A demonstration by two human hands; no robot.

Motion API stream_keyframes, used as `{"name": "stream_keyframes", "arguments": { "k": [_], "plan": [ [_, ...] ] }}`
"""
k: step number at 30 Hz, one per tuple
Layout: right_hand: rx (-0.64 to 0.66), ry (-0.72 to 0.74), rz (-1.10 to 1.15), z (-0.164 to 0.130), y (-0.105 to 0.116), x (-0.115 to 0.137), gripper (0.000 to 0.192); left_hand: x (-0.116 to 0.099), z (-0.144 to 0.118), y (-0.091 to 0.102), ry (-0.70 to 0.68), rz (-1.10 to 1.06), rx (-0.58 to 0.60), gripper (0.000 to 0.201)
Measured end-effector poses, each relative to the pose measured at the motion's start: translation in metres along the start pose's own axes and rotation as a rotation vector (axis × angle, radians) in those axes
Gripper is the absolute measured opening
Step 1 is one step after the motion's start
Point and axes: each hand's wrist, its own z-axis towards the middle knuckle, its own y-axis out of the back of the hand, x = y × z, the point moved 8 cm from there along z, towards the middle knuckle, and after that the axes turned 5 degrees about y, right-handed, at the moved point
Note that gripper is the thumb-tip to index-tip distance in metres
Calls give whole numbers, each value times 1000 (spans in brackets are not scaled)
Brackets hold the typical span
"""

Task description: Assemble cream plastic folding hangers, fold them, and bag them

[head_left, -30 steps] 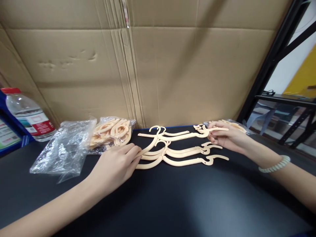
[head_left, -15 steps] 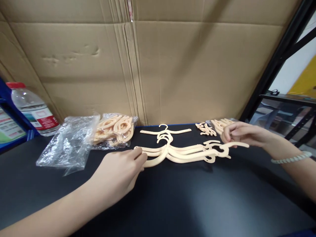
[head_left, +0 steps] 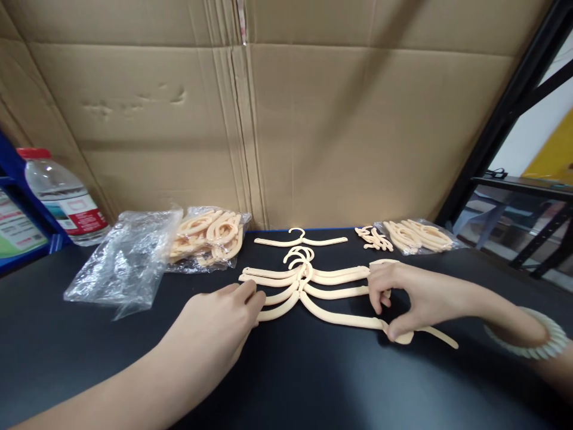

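Several cream plastic hangers lie stacked on a black table. My left hand rests on the table with its fingertips on the left ends of the stacked hangers. My right hand pinches the right arm of the nearest hanger between thumb and fingers, pulled toward me and away from the stack. One more hanger lies alone behind the stack.
An empty clear plastic bag and a bag of hanger parts lie at the left. Loose clip pieces and another bag of parts sit at the right. A water bottle stands far left. A cardboard wall closes the back.
My right hand came from the far right pile toward me, gripping the right arm of the front hanger and swinging it out from the stack. My left hand stayed at the hangers' left ends.
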Motion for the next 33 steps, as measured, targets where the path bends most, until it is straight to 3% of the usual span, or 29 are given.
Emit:
{"name": "stream_keyframes", "arguments": {
  "k": [3, 7, 11, 17, 23, 27, 33],
  "plan": [
    [-47, 7, -58, 0, 4, -9, 8, 1, 4, -3, -27, 6, -84, 18],
    [-131, -53, -56, -3, 17, -29, 6, 1, 10, -4, -52, 12, -159, 18],
    [-144, -107, -7, -5, 20, -34, 14, -3, 10, 2, -75, -75, -261, 17],
    [-307, -100, -116, -4, 31, -31, 25, -16, 3, 3, -190, -225, -399, 17],
    [-439, -178, -126, -7, 42, -35, 29, -19, 2, 3, -241, -336, -448, 15],
    [-490, -224, -120, -9, 47, -38, 38, -17, 3, 2, -225, -406, -419, 14],
    [-601, -307, -200, -21, 67, -62, 37, -13, 5, 2, -192, -505, -408, 13]
  ]
}}
